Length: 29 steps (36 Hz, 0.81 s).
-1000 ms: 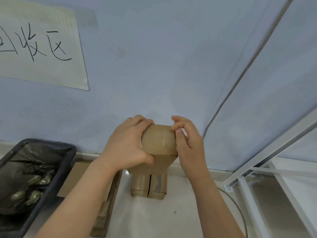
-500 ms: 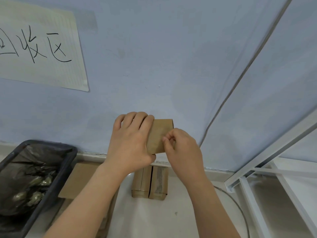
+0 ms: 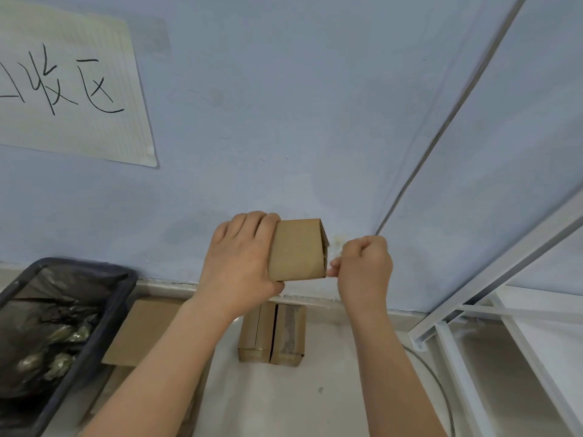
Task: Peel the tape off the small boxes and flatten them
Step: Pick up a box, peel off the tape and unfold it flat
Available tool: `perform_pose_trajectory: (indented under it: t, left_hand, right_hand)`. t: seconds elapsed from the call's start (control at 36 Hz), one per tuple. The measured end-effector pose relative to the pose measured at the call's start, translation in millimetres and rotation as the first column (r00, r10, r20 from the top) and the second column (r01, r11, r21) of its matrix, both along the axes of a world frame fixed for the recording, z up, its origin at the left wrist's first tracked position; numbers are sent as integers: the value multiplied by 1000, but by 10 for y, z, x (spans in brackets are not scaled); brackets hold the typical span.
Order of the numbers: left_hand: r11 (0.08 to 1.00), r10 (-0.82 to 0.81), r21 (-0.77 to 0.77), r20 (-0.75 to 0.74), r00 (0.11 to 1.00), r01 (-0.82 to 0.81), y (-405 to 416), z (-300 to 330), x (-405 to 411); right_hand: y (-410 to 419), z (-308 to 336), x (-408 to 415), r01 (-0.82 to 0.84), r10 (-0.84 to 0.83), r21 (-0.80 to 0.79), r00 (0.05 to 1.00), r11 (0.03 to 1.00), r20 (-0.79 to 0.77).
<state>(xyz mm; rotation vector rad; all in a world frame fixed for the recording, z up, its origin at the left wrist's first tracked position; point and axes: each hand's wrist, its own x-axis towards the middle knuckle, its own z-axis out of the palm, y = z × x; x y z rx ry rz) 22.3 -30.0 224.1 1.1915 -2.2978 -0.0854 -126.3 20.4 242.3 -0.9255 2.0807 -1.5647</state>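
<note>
Up and to the left of our hands, a lined paper sign (image 3: 67,86) is taped to the pale blue wall (image 3: 284,121); its handwritten characters read "收区", with a further character cut off by the frame edge. We see no print or brand on any of the cardboard.

Our left hand (image 3: 239,263) grips a small cardboard box (image 3: 296,249) held up in front of the wall, fingers curled over its top edge and thumb under its bottom edge. Our right hand (image 3: 362,266) is curled into a fist just beside the box's right end, pinching a strip of clear tape (image 3: 334,247) that stretches from that end; the tape is faint and hard to trace.

Below our hands, two more small boxes (image 3: 273,334) lie side by side, touching, on the white floor (image 3: 299,398) against the wall's base. To the lower left sits a dark bin lined with a black bag (image 3: 47,326), with flat cardboard (image 3: 142,332) just beside it. To the right, a white metal frame (image 3: 473,310) slants along the wall, leaving open floor between it and the boxes.
</note>
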Motion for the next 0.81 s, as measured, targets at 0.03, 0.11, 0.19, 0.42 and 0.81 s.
perform_pose_trajectory:
  t: [0.03, 0.11, 0.19, 0.42, 0.81]
  left_hand:
    - [1000, -2, 6, -7, 1000, 2, 2, -2, 8]
    - [1000, 14, 14, -17, 1000, -14, 1, -7, 41]
    - [997, 18, 71, 71, 997, -23, 2, 15, 70]
    - [986, -98, 138, 53, 994, 90, 144, 35, -93]
    - [981, -18, 192, 44, 999, 9, 170, 102, -98]
  right_hand:
    - [6, 17, -13, -13, 15, -28, 997, 1000, 71]
    - [14, 53, -10, -99, 126, -121, 962, 988, 243]
    - [36, 77, 33, -178, 217, -167, 943, 970, 254]
    - [37, 52, 238, -359, 371, -115, 923, 926, 104]
    - [-35, 7, 168, -117, 145, -94, 907, 989, 395]
